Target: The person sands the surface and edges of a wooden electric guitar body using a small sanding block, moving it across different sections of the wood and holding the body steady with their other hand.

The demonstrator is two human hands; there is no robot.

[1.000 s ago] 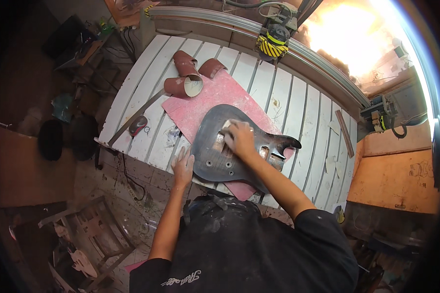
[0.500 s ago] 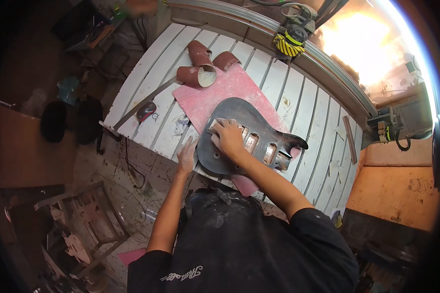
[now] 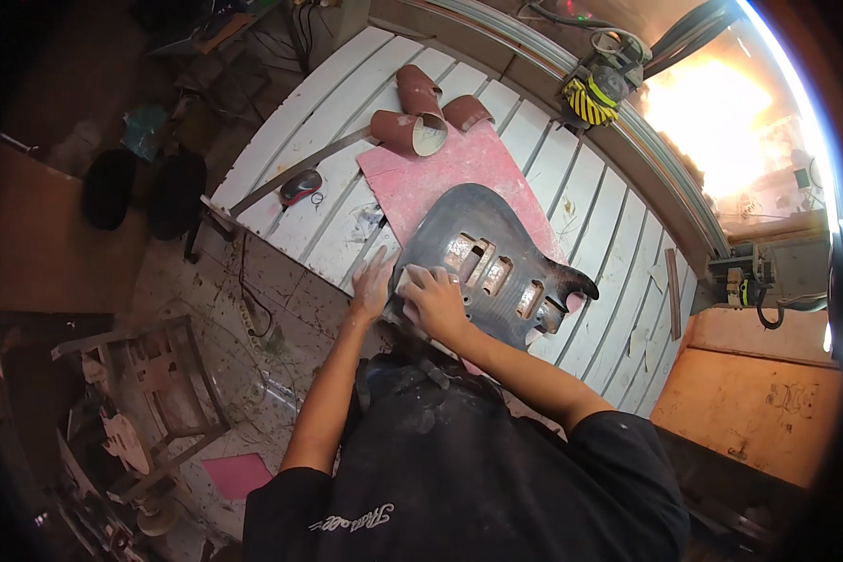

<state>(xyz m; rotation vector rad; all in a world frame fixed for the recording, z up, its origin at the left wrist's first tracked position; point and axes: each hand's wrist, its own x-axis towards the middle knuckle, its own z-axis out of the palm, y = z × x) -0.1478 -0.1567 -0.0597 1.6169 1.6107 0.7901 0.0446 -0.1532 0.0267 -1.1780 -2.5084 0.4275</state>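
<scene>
A dark grey electric guitar body (image 3: 478, 211) with several routed cavities lies flat on a pink sheet (image 3: 412, 173). My right hand (image 3: 433, 302) presses on its lower left part near the edge, fingers bent and close together. Something pale seems to be under those fingertips, but the hand hides most of it. My left hand (image 3: 373, 286) is beside the body's left edge, fingers stretched out and whitened with dust. Whether it touches the rim I cannot tell.
The white slatted table (image 3: 314, 112) bears curled reddish-brown sandpaper rolls (image 3: 412, 131), a metal strip (image 3: 300, 173), a black-and-red mouse-shaped object (image 3: 300, 187) and a thin wooden strip (image 3: 672, 292). A machine with yellow-black stripes (image 3: 590, 100) sits on the rail behind. A wooden frame (image 3: 197, 375) stands lower left.
My right hand has slid from the middle of the guitar body toward its lower left edge. My left hand stays by that edge. The whole view has shifted slightly.
</scene>
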